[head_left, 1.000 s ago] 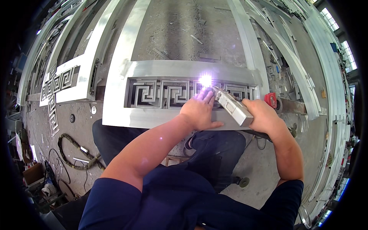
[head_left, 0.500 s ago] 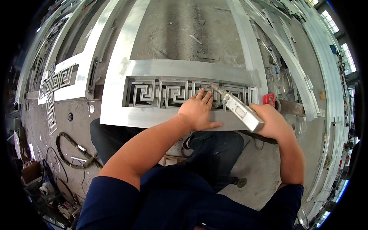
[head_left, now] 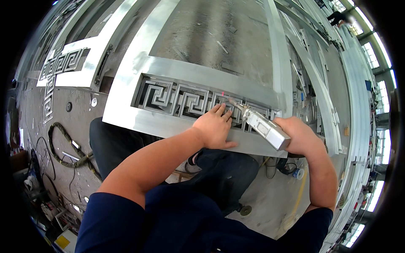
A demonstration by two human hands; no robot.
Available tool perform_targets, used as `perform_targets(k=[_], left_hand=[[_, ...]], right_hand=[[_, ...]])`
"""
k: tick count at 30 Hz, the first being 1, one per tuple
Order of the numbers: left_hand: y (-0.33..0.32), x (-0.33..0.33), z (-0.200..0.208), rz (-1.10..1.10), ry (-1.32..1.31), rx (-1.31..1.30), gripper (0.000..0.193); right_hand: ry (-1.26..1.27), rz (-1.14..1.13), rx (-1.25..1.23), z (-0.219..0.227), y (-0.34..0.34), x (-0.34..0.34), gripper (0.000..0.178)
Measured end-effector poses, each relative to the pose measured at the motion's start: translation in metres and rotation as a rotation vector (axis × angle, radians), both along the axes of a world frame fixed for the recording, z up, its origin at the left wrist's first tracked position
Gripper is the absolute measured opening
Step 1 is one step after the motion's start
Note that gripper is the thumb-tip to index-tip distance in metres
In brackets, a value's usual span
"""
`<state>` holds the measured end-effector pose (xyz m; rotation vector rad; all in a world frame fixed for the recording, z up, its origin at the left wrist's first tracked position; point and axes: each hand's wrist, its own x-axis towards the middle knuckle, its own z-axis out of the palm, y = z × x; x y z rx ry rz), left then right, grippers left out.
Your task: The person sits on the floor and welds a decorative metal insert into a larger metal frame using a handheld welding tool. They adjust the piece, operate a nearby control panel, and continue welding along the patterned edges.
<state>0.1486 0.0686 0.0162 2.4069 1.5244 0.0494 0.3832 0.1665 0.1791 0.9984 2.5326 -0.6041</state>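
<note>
A silver metal frame (head_left: 122,111) lies across in front of me, over my knees. Set in its opening is a fretwork strip (head_left: 194,87) of square spiral bars. My left hand (head_left: 212,130) rests spread on the strip and the frame's near rail, holding nothing. My right hand (head_left: 301,135) is wrapped round the rear of a silver, boxy handheld laser welding gun (head_left: 265,128). Its narrow nozzle points up and left at the fretwork, just beyond my left fingertips. Small red light spots show near the tip. Whether the nozzle touches the metal I cannot tell.
At the left lies another frame (head_left: 86,78) with similar fretwork (head_left: 67,61) on it. A thick looped hose (head_left: 52,143) lies on the floor. Long metal profiles (head_left: 358,97) run along the right. A person (head_left: 337,17) stands far off at the upper right.
My view has turned, so the frame now slants down to the right. Red light spots have appeared near the nozzle. Both hands keep nearly the same place on gun and frame.
</note>
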Motion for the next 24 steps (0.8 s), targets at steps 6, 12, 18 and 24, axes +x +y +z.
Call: perform_targets(k=[6,12,18,24], left_hand=[[-0.003,0.001,-0.007,0.026,-0.021,0.024,0.097],[-0.004,0.001,-0.008,0.015,-0.017,0.033,0.096],[-0.004,0.001,-0.01,0.018,-0.032,0.056,0.093],[-0.004,0.001,-0.011,0.021,-0.033,0.063,0.092]], right_hand=[[0.023,0.047,0.005,-0.013,0.01,-0.008,0.028],[0.025,0.071,0.033,-0.019,0.013,-0.012,0.029],[0.014,0.065,0.024,-0.022,0.015,-0.013,0.03],[0.022,0.051,0.029,-0.022,0.014,-0.014,0.03]])
